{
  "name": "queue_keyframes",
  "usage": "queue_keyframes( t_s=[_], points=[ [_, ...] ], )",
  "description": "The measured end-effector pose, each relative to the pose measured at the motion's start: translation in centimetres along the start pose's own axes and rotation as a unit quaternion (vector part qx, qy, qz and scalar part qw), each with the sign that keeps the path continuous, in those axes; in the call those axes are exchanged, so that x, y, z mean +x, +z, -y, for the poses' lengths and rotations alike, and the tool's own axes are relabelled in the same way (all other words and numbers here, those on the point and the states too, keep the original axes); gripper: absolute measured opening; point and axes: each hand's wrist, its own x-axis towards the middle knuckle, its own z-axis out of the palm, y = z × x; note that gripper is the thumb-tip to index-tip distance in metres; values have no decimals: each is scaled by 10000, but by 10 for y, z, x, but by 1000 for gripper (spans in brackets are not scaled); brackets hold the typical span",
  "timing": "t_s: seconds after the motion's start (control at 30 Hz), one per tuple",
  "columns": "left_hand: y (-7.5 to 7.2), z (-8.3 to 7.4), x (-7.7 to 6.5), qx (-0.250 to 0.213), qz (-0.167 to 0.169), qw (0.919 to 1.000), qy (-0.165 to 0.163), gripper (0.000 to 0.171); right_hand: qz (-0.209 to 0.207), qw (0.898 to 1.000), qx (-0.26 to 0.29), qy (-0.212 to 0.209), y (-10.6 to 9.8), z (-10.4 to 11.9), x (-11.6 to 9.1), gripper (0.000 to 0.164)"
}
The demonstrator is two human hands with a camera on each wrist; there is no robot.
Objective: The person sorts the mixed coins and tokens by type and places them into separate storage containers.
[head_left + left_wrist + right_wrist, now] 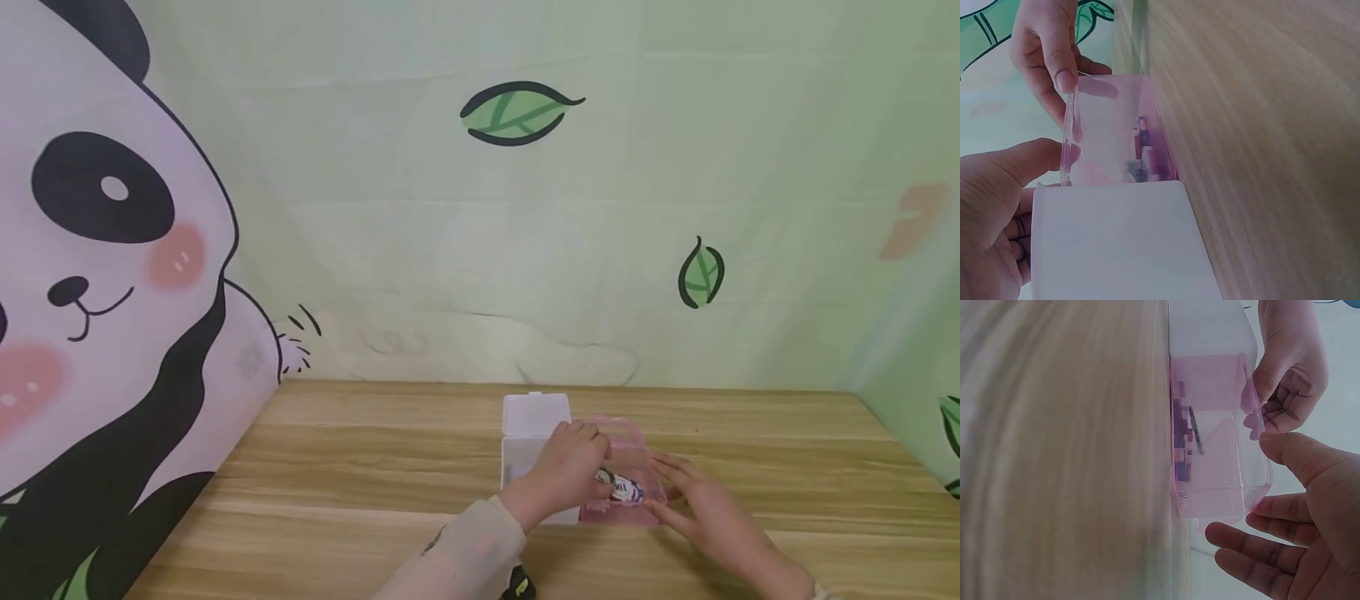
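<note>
A see-through pink plastic box [626, 512] rests on the wooden table with its top uncovered. Small printed pieces [624, 487], white with black, red and blue marks, lie on its floor. My right hand [712, 517] holds the box's right end, thumb near the front corner and fingers round toward the back. Over the left part of the box is my left hand [566, 471], its thumb and bent fingers apart and fingertips at the rim, with nothing showing between them. A white box [1116, 244] stands against the pink one, partly covered by the left hand.
The white box's lid [536, 414] is tipped back toward the wall. A dark thing with a yellow mark [519, 583] shows at the bottom edge beside the left sleeve. Behind the table [360, 483] hangs a green cloth [375, 208] printed with a panda and leaves.
</note>
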Motion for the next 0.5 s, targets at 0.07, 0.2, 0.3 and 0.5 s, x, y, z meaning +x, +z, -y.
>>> queue_keyframes(
  t_s=[0.07,0.2,0.3,0.5],
  points=[
    [0,0,-1,14,-18,10000,-5,36,6,10000,-31,0,0,1,0,56],
    [0,1,-2,33,-49,10000,-24,35,93,9999,14,81,0,1,0,56],
    [1,1,-4,25,-63,10000,-42,35,141,9998,62,127,0,2,0,56],
    [0,1,-5,-22,-172,9998,5,35,195,9996,135,151,-2,3,0,57]
  ],
)
